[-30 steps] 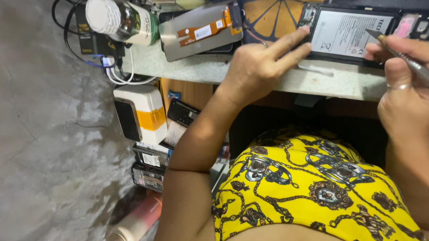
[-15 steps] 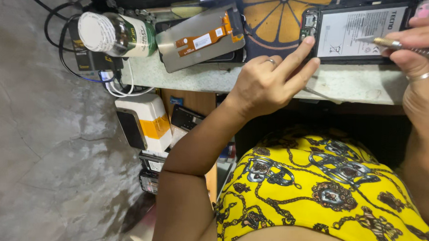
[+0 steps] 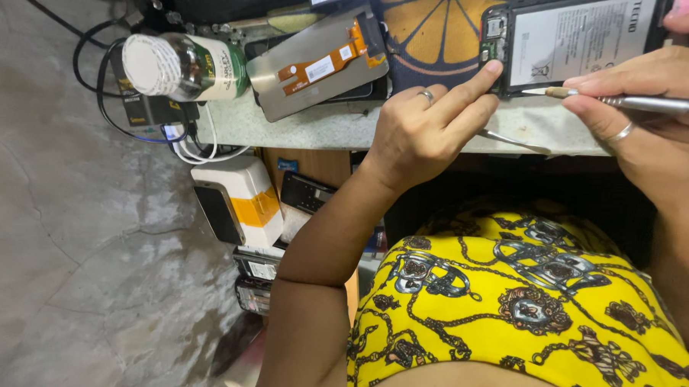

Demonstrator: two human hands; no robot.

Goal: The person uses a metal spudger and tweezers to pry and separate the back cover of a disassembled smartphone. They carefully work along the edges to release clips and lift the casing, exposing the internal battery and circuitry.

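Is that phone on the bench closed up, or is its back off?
Open: the phone shows its bare battery and circuit board, with no back cover on it.

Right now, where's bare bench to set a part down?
Free: pale speckled bench edge between the grey screen panel with orange flex and the left hand. Crowded: the capped glass bottle corner with black cables, and the opened black phone, where the right hand works a metal screwdriver.

Your arms are bare, your lap in bright print.
Each of your hands, left hand (image 3: 419,135) and right hand (image 3: 660,128), wears a plain ring; your garment (image 3: 524,299) is yellow with dark chain-and-medallion patterning.
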